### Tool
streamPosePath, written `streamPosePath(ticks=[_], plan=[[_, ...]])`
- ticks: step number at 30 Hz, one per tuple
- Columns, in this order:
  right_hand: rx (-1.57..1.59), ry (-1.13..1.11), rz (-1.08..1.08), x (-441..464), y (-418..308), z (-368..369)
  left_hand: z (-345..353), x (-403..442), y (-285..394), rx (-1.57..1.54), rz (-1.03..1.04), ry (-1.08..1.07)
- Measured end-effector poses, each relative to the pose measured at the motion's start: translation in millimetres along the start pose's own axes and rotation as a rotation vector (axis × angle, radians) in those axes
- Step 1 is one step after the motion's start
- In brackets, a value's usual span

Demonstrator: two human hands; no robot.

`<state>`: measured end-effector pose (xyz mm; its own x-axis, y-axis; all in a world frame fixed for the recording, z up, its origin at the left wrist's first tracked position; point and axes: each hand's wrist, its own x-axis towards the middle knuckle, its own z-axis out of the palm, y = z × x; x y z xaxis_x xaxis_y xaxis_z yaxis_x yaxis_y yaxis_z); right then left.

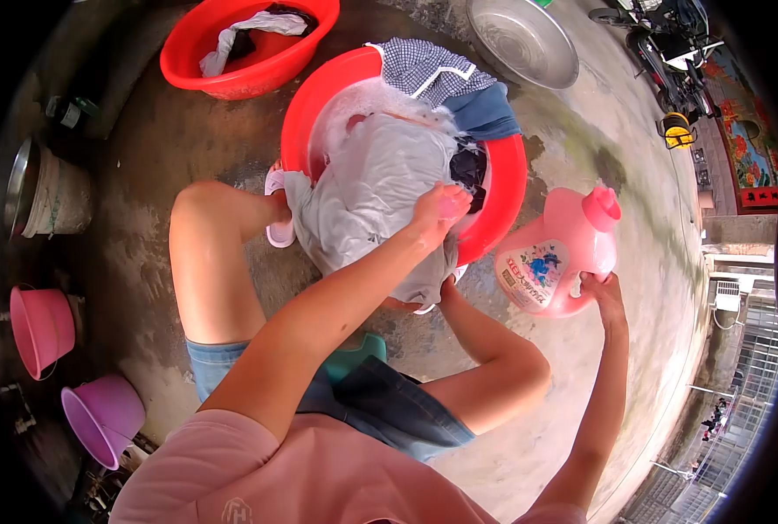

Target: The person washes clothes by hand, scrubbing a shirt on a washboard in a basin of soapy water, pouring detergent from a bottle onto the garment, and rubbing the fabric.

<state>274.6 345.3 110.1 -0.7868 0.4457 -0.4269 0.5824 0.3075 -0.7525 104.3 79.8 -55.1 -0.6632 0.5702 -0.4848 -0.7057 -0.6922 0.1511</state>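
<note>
My left hand [439,214] is closed around a small pink cap [452,206], above the wet pale grey cloth [376,179]. That cloth lies in a red basin [513,188] with white suds [341,109] and hangs over its near edge. A checked cloth [428,70] and a blue cloth [485,112] drape over the far right rim; a dark cloth [467,166] sits inside. To the right of the basin, my right hand [605,293] grips the handle of a pink detergent bottle [563,249]. The bottle is tilted, its pink neck pointing up and right.
Another red basin [249,83] holds white and dark cloths at the upper left. A metal basin [524,44] stands at the top. Pink [44,327] and purple [100,419] buckets and a pale bucket [61,196] are at left. A motorcycle [668,52] is at upper right.
</note>
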Motion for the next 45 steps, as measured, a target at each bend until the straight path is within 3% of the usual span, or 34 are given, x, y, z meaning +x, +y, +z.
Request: streamPosePath(ticks=[5, 7, 9, 12, 16, 23, 25, 29, 32, 36, 39, 41, 45], plan=[[0.403, 0.262, 0.14, -10.5, 137.7, 2.5, 8.4, -22.0, -4.1, 0.008, -0.004, 0.022], [0.641, 0.322, -0.03, 5.8, 215.8, 16.8, 12.0, -28.8, 4.5, 0.025, 0.005, 0.037], [0.724, 0.494, -0.033, 9.1, 264.8, 43.1, 14.4, -29.3, 16.8, 0.035, 0.025, -0.025], [0.826, 0.586, 0.113, 4.1, 367.6, 85.8, 25.8, -29.6, 33.1, 0.061, 0.06, -0.06], [0.871, 0.549, 0.402, -41.0, 388.9, 140.7, 29.6, -35.3, 42.6, 0.133, 0.104, -0.023], [0.608, 0.144, 0.65, -126.2, 332.4, 122.1, 34.3, -52.9, 46.2, 0.067, 0.07, -0.058], [0.418, 0.203, 0.509, -149.8, 303.2, 94.5, 50.4, -67.1, 57.5, 0.098, 0.099, -0.072], [0.416, 0.613, 0.036, -183.0, 157.3, 41.7, 68.1, -74.5, 70.8, 0.079, 0.098, -0.105], [0.403, 0.633, -0.164, -182.7, 39.8, 48.1, 63.6, -54.3, 79.4, 0.089, 0.078, -0.067], [0.377, 0.243, -0.169, -88.8, -15.4, 103.4, 14.3, 7.7, 92.1, 0.188, 0.044, -0.007], [0.238, -0.055, -0.158, 30.5, -16.2, 167.4, -17.3, 51.9, 101.1, 0.24, -0.009, 0.139], [0.131, -0.144, -0.24, 121.7, 8.1, 208.4, -41.7, 87.8, 106.9, 0.315, -0.026, 0.168], [-0.269, -0.059, -0.414, 262.3, 12.9, 267.7, -61.8, 163.0, 120.1, 1.008, 0.064, 0.007]])
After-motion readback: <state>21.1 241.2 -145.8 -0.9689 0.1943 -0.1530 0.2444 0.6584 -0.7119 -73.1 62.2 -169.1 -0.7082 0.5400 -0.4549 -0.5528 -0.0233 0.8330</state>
